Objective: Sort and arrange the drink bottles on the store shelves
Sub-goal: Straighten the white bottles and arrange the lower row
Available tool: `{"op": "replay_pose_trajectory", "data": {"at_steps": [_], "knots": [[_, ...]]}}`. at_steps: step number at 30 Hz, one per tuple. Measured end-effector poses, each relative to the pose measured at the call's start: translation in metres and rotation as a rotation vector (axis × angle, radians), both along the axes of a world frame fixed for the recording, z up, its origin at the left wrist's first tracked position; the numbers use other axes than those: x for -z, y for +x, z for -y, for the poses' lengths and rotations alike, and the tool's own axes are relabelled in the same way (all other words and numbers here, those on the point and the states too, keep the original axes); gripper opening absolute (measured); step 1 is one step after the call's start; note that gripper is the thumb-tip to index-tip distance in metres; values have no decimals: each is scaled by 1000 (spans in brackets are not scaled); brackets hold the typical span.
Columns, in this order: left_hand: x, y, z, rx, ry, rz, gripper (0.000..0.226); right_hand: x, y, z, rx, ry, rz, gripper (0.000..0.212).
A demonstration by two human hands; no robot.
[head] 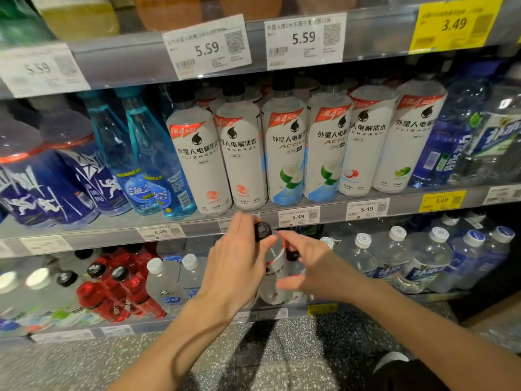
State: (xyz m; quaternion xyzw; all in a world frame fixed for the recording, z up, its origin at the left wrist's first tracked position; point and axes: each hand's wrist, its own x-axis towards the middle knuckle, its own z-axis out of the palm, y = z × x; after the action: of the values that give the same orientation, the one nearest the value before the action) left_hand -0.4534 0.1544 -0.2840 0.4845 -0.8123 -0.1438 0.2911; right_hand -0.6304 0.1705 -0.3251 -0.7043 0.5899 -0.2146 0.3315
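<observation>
Left hand [239,258] wrapped round a clear bottle [275,273] with a black cap [262,231], held in front of the bottom shelf [180,324], just below the middle shelf rail [197,228]. Right hand [306,266] against the bottle's other side, fingers loosely bent at its shoulder; firm grip or mere touch, cannot tell. Bottle upright, slightly tilted, its base hidden behind the left hand. Just left: white-capped bottles [165,283], then red bottles [112,292] lying tilted. Just right: clear water bottles [394,258] in rows, near the right hand. Above, on the middle shelf: white bottles [287,156] standing in a row, blue bottles [146,156] leaning beside them. Price tags [298,217] along the rails. Speckled floor [253,356] below.
</observation>
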Motion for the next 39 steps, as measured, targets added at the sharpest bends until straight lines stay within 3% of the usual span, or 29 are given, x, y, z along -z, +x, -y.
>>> {"op": "replay_pose_trajectory", "data": {"at_steps": [4,7,12,16,25,29,31,34,36,39], "knots": [[-37,-4,-4,-27,-64,-37,23,-20,2,-3,56,-43,392,74],[-56,-5,0,2,-70,-109,29,-32,2,-3,92,-83,535,77],[-60,-2,7,117,79,-349,49,-49,-5,-9,112,-144,593,71],[-41,2,0,202,221,-358,65,-58,-11,-10,127,-178,652,75],[-38,-9,-3,292,334,-507,56,-73,-26,-15,149,-273,766,68],[-61,-12,10,159,173,-494,37,-84,-30,-16,175,-329,786,59],[-81,-15,24,83,13,-462,47,-88,-33,-15,202,-359,791,59],[-105,-26,45,38,-212,-213,71,-93,-36,-15,221,-390,792,57],[-114,-37,57,0,-277,-46,89,-95,-37,-15,230,-393,799,55],[-122,-48,71,-34,-318,91,94,-97,-37,-15,239,-387,808,56]]}}
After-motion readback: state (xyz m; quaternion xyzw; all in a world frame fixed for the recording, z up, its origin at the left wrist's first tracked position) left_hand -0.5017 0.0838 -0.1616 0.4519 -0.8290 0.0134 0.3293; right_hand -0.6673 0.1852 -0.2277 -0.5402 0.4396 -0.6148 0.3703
